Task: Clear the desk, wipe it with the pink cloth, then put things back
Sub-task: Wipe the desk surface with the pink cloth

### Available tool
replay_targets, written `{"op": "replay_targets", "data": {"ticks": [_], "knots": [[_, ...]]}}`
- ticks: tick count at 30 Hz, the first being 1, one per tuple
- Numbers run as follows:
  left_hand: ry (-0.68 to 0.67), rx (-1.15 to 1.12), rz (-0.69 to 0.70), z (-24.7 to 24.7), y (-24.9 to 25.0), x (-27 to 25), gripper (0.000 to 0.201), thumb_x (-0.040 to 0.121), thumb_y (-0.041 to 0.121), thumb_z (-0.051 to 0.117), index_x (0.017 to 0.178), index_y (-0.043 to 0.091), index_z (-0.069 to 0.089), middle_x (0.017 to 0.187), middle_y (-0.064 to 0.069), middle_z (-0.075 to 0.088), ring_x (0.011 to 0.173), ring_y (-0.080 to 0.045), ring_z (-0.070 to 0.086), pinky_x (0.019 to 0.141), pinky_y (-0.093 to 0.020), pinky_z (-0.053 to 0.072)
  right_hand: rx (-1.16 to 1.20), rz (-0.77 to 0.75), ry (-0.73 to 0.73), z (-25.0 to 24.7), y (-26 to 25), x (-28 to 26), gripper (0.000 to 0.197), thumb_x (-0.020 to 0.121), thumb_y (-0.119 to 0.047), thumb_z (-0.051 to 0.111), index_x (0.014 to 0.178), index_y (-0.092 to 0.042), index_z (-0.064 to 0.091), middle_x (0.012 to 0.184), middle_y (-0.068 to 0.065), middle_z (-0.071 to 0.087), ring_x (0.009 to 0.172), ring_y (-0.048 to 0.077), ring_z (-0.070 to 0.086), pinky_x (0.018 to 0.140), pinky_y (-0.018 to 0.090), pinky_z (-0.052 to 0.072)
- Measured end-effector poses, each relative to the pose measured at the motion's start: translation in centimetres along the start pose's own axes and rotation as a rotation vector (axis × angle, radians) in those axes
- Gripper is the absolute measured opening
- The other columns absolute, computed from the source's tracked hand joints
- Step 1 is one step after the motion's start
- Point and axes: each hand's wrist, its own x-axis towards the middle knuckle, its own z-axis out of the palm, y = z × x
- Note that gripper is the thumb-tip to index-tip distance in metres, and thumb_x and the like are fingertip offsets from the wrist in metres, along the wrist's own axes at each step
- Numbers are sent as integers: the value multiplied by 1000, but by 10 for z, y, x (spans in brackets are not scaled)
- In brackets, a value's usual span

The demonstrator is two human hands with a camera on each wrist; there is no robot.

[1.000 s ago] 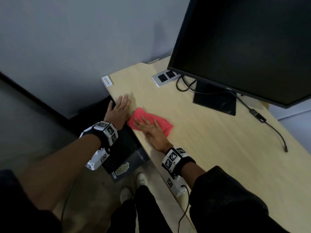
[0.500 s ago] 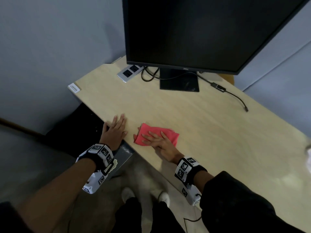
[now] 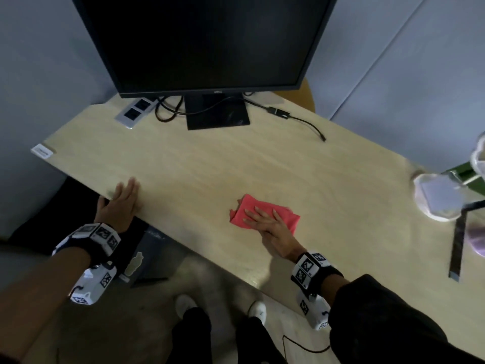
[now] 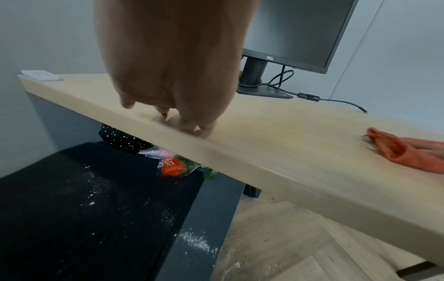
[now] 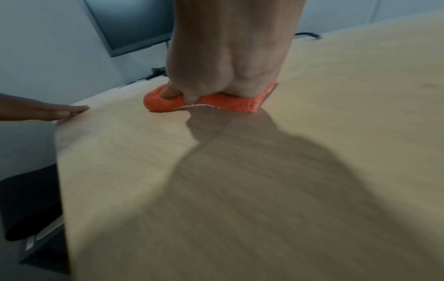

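Note:
The pink cloth point(image 3: 262, 210) point(image 5: 204, 102) point(image 4: 408, 152) lies folded on the light wooden desk point(image 3: 210, 166) near its front edge. My right hand point(image 3: 267, 222) point(image 5: 216, 76) lies flat on the cloth with straight fingers and presses it to the desk. My left hand point(image 3: 120, 203) point(image 4: 173, 66) rests flat on the desk's front left edge, fingers straight, holding nothing. In the right wrist view the fingers point(image 5: 62, 112) of my left hand show at the left, flat on the desk.
A black monitor point(image 3: 199, 40) stands at the back on its base point(image 3: 217, 114), with cables point(image 3: 296, 119) and a socket plate point(image 3: 135, 112) beside it. A white card point(image 3: 42, 151) sits at the left corner. Clear plastic packets point(image 3: 441, 200) and a dark strap point(image 3: 458, 248) lie at the right. Below the desk's left end is a black surface point(image 4: 84, 199).
My right hand has slid the cloth to the right along the front of the desk, away from my left hand. The left hand stays on the desk's edge. The head view has swung right.

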Motion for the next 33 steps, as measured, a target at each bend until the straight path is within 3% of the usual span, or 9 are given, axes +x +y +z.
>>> {"op": "replay_targets", "data": {"ticks": [4,7,10,12,17,20,23,28,33], "knots": [[-73,-72,-44,-9,8,3,57,101,34,28,152,23,5,161,7,-7,149,-22,1,114,-56,14,19,220,231,8,3,-40,57,91,-3,35,139,-34,37,147,-23,22,142,3,10,116,42,-5],[-83,-57,-143,-12,12,5,57,101,34,28,152,22,5,160,-1,-12,149,-28,0,115,-53,20,4,392,421,26,-18,-51,66,81,-5,33,140,-32,35,146,-22,19,142,5,8,115,38,-9],[-41,48,-106,-11,14,6,59,99,40,30,151,26,6,159,-9,-10,148,-33,1,117,-50,19,94,551,494,42,-47,-44,73,73,-9,28,143,-28,32,147,-20,10,142,7,-2,113,41,-10],[-26,-108,-128,-9,14,6,58,100,37,31,151,18,12,161,-7,-2,148,-30,4,117,-56,16,109,605,488,54,-62,-39,77,71,-9,28,145,-30,27,149,-21,5,142,7,-7,114,43,-10],[-6,-160,-35,1,15,7,57,99,30,34,151,10,17,160,-8,6,147,-32,6,113,-65,14,6,339,305,80,-68,-46,73,79,-1,43,143,-35,30,148,-25,13,145,9,6,113,35,-9],[-6,-136,-52,2,12,7,57,99,30,35,150,10,18,160,-9,8,147,-31,7,113,-62,12,-12,134,156,75,-52,-60,66,85,-4,43,140,-38,33,148,-27,15,142,-4,-1,112,33,-6],[-56,-113,-67,0,10,9,57,100,30,37,151,14,18,161,-4,5,148,-28,7,115,-55,13,-54,-15,55,59,-31,-80,74,76,1,47,139,-39,36,148,-27,17,139,-12,-8,112,31,-8],[60,-151,-76,5,33,-12,55,98,31,42,148,12,26,160,-5,9,146,-29,12,111,-59,18,-74,-37,52,37,0,-125,73,75,4,46,136,-36,43,147,-25,23,140,-11,-2,113,27,-11],[15,-201,-10,26,85,-45,61,99,36,37,152,20,11,161,5,0,149,-23,2,115,-54,11,-50,87,70,32,21,-178,68,83,-13,34,135,-56,25,147,-40,6,142,-5,5,113,26,-11]]}}
